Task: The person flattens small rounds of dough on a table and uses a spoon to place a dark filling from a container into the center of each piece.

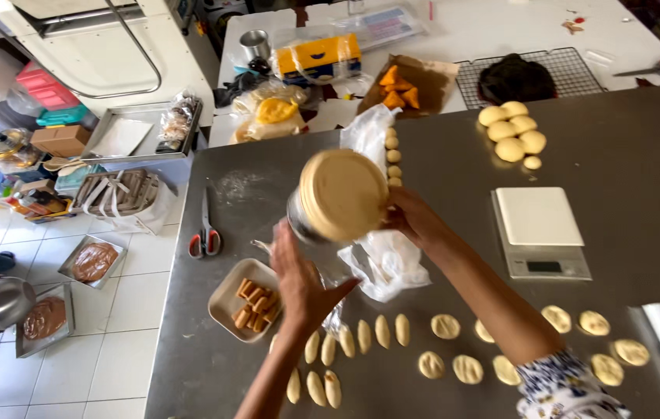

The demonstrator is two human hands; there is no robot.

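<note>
Red-handled scissors lie left of centre on the grey steel worktop. At mid-frame the left hand cups the clear glass jar with a tan lid from beneath; the right hand wraps its side. It looks heavy, slick and breakable, best held round the body. A white kitchen scale sits right.

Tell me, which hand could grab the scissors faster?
Probably the left hand. It sits on the side of the jar nearer the red-handled scissors, which lie off to its left. The right hand grips the jar's far side, farther away.
</note>
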